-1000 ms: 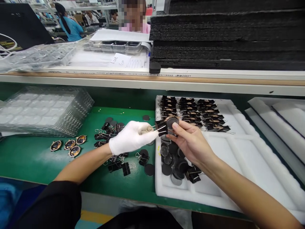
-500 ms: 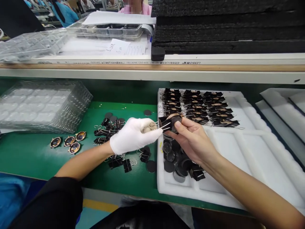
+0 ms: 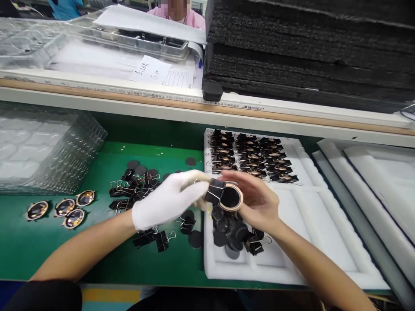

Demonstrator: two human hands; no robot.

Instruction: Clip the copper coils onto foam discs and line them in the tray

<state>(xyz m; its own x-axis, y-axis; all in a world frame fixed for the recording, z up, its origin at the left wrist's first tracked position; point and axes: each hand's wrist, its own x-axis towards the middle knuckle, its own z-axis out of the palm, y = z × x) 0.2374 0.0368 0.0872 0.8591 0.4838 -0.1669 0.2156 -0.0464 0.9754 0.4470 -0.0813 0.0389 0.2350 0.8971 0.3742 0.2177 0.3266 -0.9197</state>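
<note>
Case [image 3: 231, 198] hovers above the loose discs [image 3: 220, 238] on the tray [image 3: 301, 224], steadied in my right hand [image 3: 259, 202], while my gloved left hand [image 3: 171, 198] pinches the clip [image 3: 214, 191] at its rim, each gripping an opposite side, presumably so that neither piece twists away.

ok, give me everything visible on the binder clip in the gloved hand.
The black binder clip has a dark, boxy body, with thin silver-looking wire across its face; it looks like metal. It sits slightly tilted, held at its left side by the gloved left hand. Its right side overlaps the edge of the gold-rimmed round piece at the right hand; whether it is fully clamped on can't be told. It is held up over the left edge of the white foam tray.
</note>
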